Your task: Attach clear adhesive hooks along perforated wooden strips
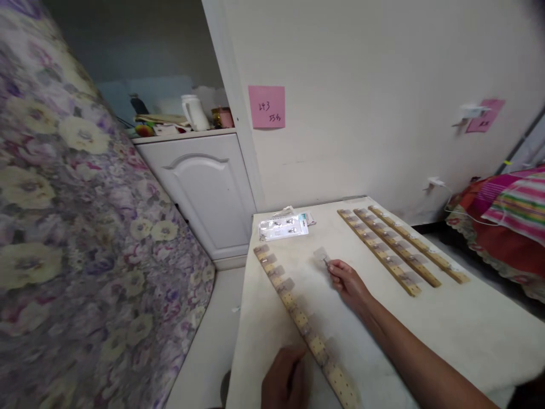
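My right hand [346,279] is over the middle of the table, pinching the metal part of a clear adhesive hook [321,255] between thumb and fingertips. Its square transparent pad points away from me. My left hand [283,379] is low in the view with its fingers curled, close against the edge of a long wooden strip [315,343]. Whether anything is inside those fingers is hidden. Rows of small holes dot this strip, and several clear hooks sit along it, their pads sticking out to the right.
Three similar strips with hooks, including the leftmost wooden strip [378,253], lie at the right on the white-covered table [374,352]. Clear hook packaging [283,226] lies at the back left. Beyond are a floral curtain [85,227], a cabinet [204,199] and a bed [511,227].
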Available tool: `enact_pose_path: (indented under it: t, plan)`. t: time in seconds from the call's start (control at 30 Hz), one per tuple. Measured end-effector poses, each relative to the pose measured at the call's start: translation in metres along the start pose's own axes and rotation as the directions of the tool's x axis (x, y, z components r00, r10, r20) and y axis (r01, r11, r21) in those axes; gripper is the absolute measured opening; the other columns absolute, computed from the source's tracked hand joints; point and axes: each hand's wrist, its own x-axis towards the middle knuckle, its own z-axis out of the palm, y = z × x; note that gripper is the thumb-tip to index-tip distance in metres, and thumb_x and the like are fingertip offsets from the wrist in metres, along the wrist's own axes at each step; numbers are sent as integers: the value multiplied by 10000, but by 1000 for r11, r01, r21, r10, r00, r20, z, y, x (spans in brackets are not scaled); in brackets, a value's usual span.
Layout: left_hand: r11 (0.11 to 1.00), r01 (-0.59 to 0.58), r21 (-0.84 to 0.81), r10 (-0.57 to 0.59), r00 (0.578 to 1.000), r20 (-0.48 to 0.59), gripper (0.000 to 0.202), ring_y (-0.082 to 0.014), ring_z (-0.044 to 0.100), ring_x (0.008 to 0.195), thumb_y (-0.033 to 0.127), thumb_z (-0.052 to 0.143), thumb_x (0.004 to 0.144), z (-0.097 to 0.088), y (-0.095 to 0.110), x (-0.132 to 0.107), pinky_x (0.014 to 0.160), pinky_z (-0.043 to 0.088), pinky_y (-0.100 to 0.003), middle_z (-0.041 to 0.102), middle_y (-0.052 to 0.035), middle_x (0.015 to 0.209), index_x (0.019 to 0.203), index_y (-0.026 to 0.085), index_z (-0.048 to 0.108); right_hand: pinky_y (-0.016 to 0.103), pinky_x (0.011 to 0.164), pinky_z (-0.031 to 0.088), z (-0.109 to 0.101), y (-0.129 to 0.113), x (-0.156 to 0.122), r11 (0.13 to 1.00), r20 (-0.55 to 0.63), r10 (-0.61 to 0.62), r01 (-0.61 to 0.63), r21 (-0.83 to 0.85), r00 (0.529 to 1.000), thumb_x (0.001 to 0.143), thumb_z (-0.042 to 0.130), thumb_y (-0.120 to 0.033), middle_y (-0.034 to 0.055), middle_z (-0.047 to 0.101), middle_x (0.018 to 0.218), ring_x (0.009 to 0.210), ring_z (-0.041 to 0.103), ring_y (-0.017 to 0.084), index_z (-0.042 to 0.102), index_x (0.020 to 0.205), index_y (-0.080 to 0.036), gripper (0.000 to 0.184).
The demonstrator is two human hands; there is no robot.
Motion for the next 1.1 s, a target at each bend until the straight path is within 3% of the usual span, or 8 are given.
enact_pose_path:
  t: [0.2, 0.33, 0.4, 0.5, 0.67, 0.83, 0.97, 1.1]
  plan:
    - [991, 92, -95, -94, 996, -8, 314, -202, 617, 807, 468, 545, 813, -6, 47, 0, 719, 496, -278, 672, -48, 863, 888, 200, 690, 187, 405, 194, -11, -25, -76, 985, 54, 62, -70, 158, 997, 674, 712, -365, -63, 417, 592, 461, 307, 54, 544, 734, -183, 255]
    - [960, 166, -227, -175, 984, -19, 354, -181, 595, 821, 464, 517, 839, 20, 84, -5, 696, 475, -258, 650, -54, 914, 1015, 192, 660, 191, 414, 161, -3, -34, -124, 938, 179, 134, -183, 294, 975, 676, 732, -322, -74, 399, 572, 444, 244, 42, 537, 716, -180, 244]
    - [923, 214, -321, -226, 974, -1, 394, -146, 563, 697, 494, 506, 837, 36, 98, -9, 620, 455, -247, 627, -46, 887, 1028, 177, 640, 196, 415, 147, 1, -35, -142, 932, 228, 153, -217, 290, 962, 695, 723, -331, -86, 369, 526, 430, 215, 42, 537, 709, -178, 242]
    - [885, 248, -394, -252, 967, 42, 382, -115, 469, 576, 517, 472, 854, 53, 109, -18, 553, 388, -222, 509, 23, 623, 821, 162, 609, 205, 414, 137, 4, -33, -164, 948, 265, 158, -221, 230, 951, 720, 705, -352, -98, 339, 468, 412, 200, 44, 537, 706, -176, 243]
    - [846, 291, -447, -293, 954, 65, 375, -98, 396, 544, 519, 500, 841, 59, 112, -39, 535, 321, -214, 422, 58, 542, 692, 175, 519, 199, 404, 143, -5, -22, -187, 968, 291, 160, -207, 140, 943, 731, 682, -394, -99, 364, 459, 395, 214, 39, 479, 668, -188, 296]
    - [844, 347, -409, -332, 937, 111, 440, -89, 358, 511, 580, 519, 800, 54, 103, -63, 508, 280, -212, 393, 67, 523, 621, 180, 472, 184, 375, 184, -32, -23, -194, 972, 416, 227, -181, -147, 881, 690, 702, -444, -92, 417, 534, 387, 258, 34, 520, 764, -191, 321]
    - [851, 417, -319, -336, 899, 280, 454, -87, 331, 480, 597, 514, 787, 53, 85, -80, 487, 244, -213, 384, 72, 482, 604, 184, 464, 187, 408, 227, -46, -27, -192, 948, 403, 217, -93, -305, 889, 768, 628, -435, -76, 435, 597, 436, 319, 47, 556, 906, -179, 300]
    - [862, 440, -250, -333, 866, 373, 433, -85, 330, 502, 556, 524, 786, 51, 69, -87, 505, 237, -213, 376, 70, 497, 581, 179, 457, 192, 475, 257, -46, -23, -191, 930, 450, 182, -5, -367, 874, 784, 618, -332, -58, 451, 606, 526, 370, 64, 548, 797, -155, 190]
